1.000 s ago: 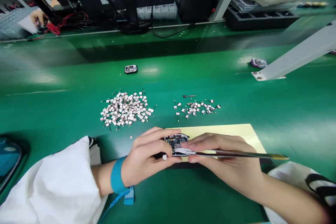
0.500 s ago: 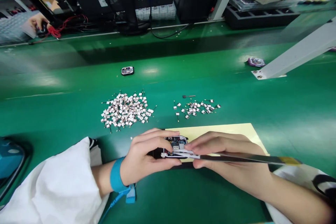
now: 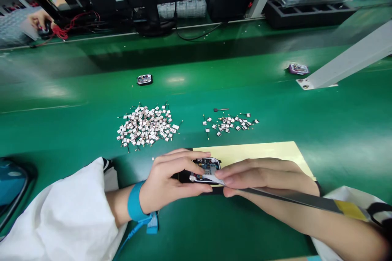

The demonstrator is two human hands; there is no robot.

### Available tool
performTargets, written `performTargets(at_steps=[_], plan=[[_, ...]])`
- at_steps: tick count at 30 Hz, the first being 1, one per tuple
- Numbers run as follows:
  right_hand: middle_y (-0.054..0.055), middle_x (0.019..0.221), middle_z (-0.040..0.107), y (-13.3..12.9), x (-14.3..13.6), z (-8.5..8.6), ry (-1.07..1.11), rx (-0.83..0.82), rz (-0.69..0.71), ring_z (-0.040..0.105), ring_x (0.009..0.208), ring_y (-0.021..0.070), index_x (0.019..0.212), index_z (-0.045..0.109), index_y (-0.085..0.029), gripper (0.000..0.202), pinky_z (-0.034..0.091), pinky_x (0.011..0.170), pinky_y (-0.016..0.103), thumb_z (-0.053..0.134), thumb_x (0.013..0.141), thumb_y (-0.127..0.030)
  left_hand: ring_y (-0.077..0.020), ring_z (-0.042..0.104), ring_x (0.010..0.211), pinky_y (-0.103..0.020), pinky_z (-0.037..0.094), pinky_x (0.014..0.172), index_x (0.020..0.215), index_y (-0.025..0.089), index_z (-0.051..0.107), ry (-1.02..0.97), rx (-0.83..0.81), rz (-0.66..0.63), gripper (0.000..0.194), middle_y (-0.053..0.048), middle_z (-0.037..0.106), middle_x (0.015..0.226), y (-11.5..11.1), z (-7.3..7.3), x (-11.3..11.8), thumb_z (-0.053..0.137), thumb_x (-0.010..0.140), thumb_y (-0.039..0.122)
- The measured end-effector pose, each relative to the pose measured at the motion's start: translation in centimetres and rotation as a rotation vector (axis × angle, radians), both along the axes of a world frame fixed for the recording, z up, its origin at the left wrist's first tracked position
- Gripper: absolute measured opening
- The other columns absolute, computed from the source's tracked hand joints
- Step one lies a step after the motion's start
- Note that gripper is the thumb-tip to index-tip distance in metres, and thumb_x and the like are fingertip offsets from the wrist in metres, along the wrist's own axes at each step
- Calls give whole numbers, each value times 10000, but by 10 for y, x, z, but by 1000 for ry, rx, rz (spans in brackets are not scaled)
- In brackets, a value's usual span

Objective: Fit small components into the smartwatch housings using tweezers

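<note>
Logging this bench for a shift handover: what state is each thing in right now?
Watch module: open, circuit board exposed, steadied by left hand.
Tweezers: held in right hand, tips on the module.
Large pile of small parts: loose, heaped.
Small pile: scattered.
Yellow sheet: flat.

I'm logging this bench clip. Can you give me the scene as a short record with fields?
left hand: steadies the open device
right hand: holds tweezers, tips at the device
under device: yellow pad
left wrist: blue strap
on bench: big parts pile, small parts pile
</note>
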State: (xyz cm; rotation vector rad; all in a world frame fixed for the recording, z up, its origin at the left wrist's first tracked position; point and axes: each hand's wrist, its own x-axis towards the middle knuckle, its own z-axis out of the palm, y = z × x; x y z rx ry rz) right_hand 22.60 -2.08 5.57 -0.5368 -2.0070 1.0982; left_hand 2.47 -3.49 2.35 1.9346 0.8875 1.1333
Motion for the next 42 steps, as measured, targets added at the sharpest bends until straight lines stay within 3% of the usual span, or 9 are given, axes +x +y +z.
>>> performTargets(at_steps=[9,19,28,42], plan=[[100,945,640,-3,5,0,-32,22,13,606,896,114,891,623,-74,217,492,835,134,602,712,48,-175,617,871,-232,498,749,735,102,599,-25,30,-13,222,-122,653,936,-1,0,0,748,587,172],[93,810,665,-1,-2,7,2,-5,-16,636,807,128,829,644,-90,101,516,782,130,582,765,-43,-173,619,871,-226,505,743,777,123,568,-41,-50,2,271,-117,651,948,-1,1,1,751,587,187],[109,815,659,-2,-2,1,61,-67,-13,636,801,130,829,639,-69,180,514,774,129,615,692,46,-166,615,875,-224,504,754,794,129,555,-42,-38,3,296,-109,650,952,-3,0,1,756,584,185],[99,824,661,-4,-4,0,66,-43,-48,637,800,138,845,643,-99,176,529,758,155,611,715,16,-168,619,848,-237,511,729,776,136,562,-9,-8,16,264,-109,651,951,-2,1,1,746,597,197]])
